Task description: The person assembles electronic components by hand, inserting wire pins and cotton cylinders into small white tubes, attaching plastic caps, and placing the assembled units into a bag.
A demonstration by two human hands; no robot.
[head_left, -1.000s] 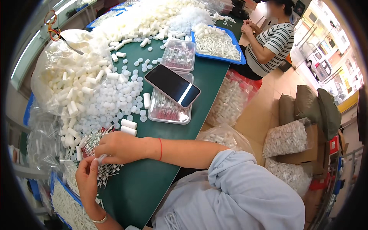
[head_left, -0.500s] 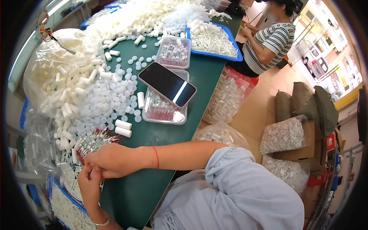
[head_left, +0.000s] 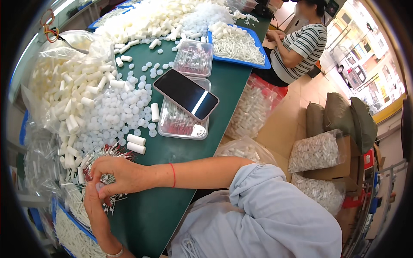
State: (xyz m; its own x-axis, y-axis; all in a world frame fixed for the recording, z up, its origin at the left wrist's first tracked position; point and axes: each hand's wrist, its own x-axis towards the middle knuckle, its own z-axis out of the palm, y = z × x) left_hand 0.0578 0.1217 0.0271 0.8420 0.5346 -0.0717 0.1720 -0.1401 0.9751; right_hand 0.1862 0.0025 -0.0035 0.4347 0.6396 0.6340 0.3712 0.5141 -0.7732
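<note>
My hands meet at the lower left over the green table. A small translucent white disc (head_left: 99,186) shows between their fingertips. My right hand (head_left: 124,173), palm down, has its thumb and forefinger curved in a pinch against the disc. My left hand (head_left: 95,210) comes up from below, its fingers pressed together at the disc; the fingertips are partly hidden, and whether another small part is held there cannot be made out. Beneath and beyond my right hand lies a heap of thin-leaded red and white parts (head_left: 116,150). Two white cylinders (head_left: 136,144) lie just past it.
Translucent discs (head_left: 114,114) and a bag of white cylinders (head_left: 64,86) spread beyond my hands. A phone (head_left: 186,93) rests on clear plastic boxes (head_left: 183,127). Blue trays (head_left: 261,43) of thin white sticks stand far off and near left. Another person (head_left: 297,51) sits at the far right.
My right hand has opened out somewhat from its tucked position, and the translucent disc now shows between the fingertips. The hands remain together. The view has shifted slightly.
</note>
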